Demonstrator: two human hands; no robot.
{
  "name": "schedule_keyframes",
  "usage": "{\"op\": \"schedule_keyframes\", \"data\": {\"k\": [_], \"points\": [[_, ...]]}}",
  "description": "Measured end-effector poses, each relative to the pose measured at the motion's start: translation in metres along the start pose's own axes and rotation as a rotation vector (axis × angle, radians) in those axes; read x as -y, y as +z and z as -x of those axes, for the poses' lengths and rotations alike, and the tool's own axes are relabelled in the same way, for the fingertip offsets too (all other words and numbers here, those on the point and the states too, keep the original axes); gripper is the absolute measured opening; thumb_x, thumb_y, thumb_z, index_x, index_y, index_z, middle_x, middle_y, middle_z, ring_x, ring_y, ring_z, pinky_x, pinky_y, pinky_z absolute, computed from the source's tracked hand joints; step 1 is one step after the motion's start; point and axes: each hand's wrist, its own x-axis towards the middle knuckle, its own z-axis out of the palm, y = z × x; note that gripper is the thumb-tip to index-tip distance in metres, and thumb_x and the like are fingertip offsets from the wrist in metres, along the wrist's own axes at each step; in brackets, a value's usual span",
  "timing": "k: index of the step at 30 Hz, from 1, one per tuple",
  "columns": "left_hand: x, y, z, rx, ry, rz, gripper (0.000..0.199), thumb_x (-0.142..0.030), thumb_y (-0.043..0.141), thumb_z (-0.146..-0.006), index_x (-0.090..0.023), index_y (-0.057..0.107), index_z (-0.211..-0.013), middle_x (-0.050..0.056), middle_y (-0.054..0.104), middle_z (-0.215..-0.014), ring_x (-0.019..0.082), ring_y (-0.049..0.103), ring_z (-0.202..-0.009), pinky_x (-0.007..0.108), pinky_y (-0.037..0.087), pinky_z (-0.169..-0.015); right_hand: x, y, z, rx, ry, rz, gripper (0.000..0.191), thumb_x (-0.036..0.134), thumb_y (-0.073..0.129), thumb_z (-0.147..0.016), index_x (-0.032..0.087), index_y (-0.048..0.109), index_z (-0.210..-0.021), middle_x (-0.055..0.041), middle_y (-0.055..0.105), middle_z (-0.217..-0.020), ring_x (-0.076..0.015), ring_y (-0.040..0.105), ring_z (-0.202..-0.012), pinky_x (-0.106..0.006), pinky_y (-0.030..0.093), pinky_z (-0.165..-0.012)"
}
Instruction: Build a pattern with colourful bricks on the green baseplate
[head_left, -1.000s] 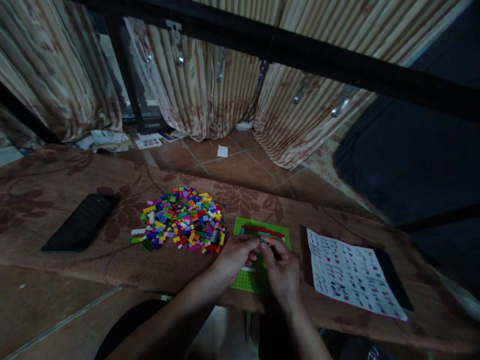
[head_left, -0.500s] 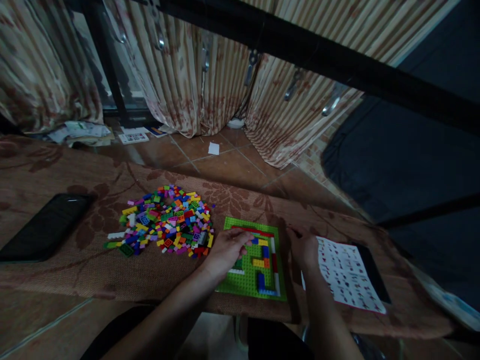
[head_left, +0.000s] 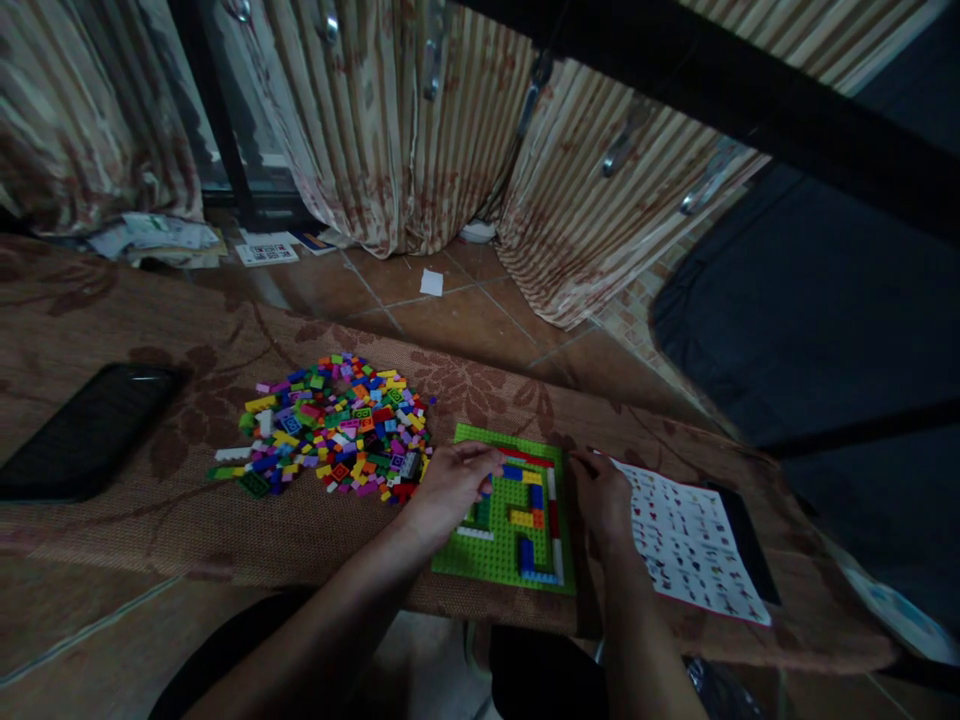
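Observation:
A green baseplate (head_left: 499, 568) lies near the table's front edge, with red, white, blue, yellow and orange bricks set on it in rows. Over its upper left part is my left hand (head_left: 452, 485), its fingers bent and drawn together; what they hold, if anything, is too small to name. Just right of the plate, my right hand (head_left: 604, 492) rests near the table with curled fingers, and their tips are too dark to read. Left of the plate spreads a pile of loose coloured bricks (head_left: 360, 425).
A printed white sheet (head_left: 690, 540) lies right of my right hand, partly over a dark flat object (head_left: 746, 545). At the far left is a black phone (head_left: 90, 430). Curtains (head_left: 360, 130) hang beyond the table.
The view has shifted a little. My left hand has moved slightly down and left over the plate, showing more of the red row. My right hand stays beside the plate.

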Motion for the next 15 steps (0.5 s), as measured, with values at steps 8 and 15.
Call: {"op": "schedule_keyframes", "data": {"k": [8, 15], "points": [[-0.0016, -0.0007, -0.0029, -0.038, 0.001, 0.031, 0.018, -0.032, 0.066, -0.070, -0.014, 0.066, -0.070, 0.000, 0.062, -0.067, 0.006, 0.045, -0.052, 0.020, 0.032, -0.051, 0.0012, 0.0031, -0.0054, 0.041, -0.059, 0.010, 0.033, 0.037, 0.047, -0.083, 0.017, 0.072, -0.093, -0.0114, 0.071, -0.097, -0.0243, 0.063, -0.088, -0.038, 0.046, -0.085], [-0.0045, -0.0028, -0.0036, -0.042, 0.035, 0.009, 0.014, -0.029, 0.064, -0.072, -0.015, 0.065, -0.069, -0.001, 0.060, -0.065, 0.006, 0.041, -0.050, 0.021, 0.029, -0.050, 0.0007, 0.0050, -0.0059, 0.064, -0.085, 0.025, 0.032, 0.033, 0.046, -0.083, 0.017, 0.071, -0.096, -0.0106, 0.071, -0.097, -0.0237, 0.063, -0.090, -0.037, 0.046, -0.086]]}}
